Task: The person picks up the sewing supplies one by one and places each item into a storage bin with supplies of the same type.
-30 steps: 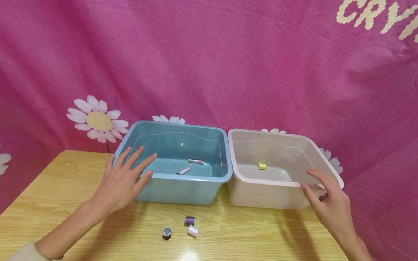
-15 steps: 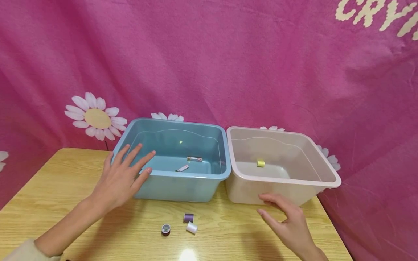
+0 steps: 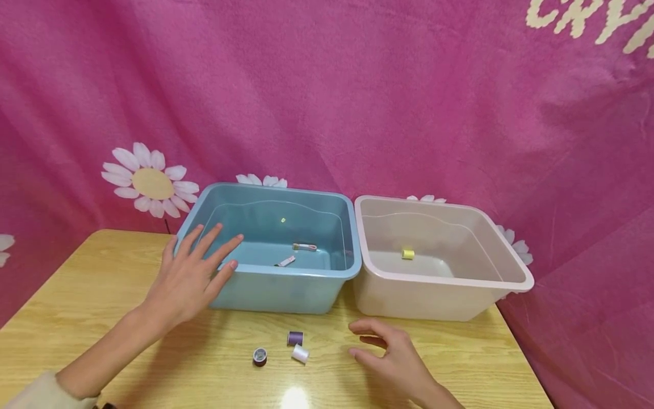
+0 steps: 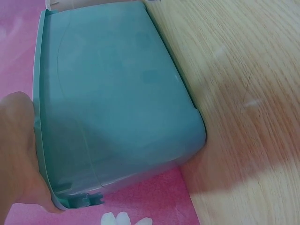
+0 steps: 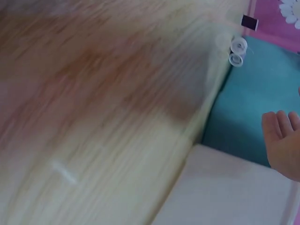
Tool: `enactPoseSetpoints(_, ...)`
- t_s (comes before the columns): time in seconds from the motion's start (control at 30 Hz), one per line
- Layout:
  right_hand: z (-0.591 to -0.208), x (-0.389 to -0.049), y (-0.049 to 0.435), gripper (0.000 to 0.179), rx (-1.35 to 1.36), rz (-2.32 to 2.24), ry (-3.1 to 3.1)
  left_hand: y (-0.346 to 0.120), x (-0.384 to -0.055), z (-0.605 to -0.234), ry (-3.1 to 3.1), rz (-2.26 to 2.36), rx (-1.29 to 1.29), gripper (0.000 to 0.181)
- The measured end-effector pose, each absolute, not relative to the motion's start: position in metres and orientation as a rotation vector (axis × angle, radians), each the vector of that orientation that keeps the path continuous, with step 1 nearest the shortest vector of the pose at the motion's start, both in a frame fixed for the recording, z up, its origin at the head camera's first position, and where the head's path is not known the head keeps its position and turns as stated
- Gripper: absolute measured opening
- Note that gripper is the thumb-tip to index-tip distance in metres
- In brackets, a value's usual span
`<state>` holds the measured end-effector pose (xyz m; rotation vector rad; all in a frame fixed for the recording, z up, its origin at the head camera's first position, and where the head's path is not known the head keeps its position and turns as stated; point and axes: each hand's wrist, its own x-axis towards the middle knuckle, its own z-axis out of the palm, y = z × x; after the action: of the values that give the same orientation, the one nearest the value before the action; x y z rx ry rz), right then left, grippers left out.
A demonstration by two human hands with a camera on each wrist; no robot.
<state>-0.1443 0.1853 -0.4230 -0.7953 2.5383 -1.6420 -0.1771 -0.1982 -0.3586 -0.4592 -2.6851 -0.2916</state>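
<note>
My left hand rests with spread fingers at the front left corner of the blue bin; the left wrist view shows it touching the rim. Over the table, in front of the pale pink bin, my right hand holds nothing, its thumb and fingers apart. Left of it lie a white thread spool and a purple thread spool close together. A dark thread spool stands on end farther left. Inside the pale pink bin is a yellow thread spool.
Two small thread bundles lie on the blue bin's floor. Both bins stand side by side at the back of the wooden table. A pink cloth with daisies hangs behind them.
My right hand has moved left and down from the pale pink bin's right front corner to near the spools. My left hand stays at the blue bin.
</note>
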Motion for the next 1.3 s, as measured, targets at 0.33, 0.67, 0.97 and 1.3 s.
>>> enactPoseSetpoints(0.33,-0.436,-0.150,0.161,0.036,-0.603,-1.580,2.328,-0.199,-0.178,-0.357,-2.675,-0.289,-0.462,0.052)
enactPoseSetpoints(0.67,-0.449,-0.153,0.151,0.033,-0.629,-1.429,2.303,-0.197,-0.180,-0.359,-2.661,-0.296,-0.475,0.051)
enactPoseSetpoints(0.97,-0.453,-0.156,0.138,0.032,-0.629,-1.406,2.316,-0.199,-0.178,-0.360,-2.654,-0.294,-0.478,0.051)
enactPoseSetpoints(1.3,-0.454,-0.159,0.126,0.029,-0.666,-1.363,2.370,-0.199,-0.177,-0.360,-2.653,-0.292,-0.475,0.052)
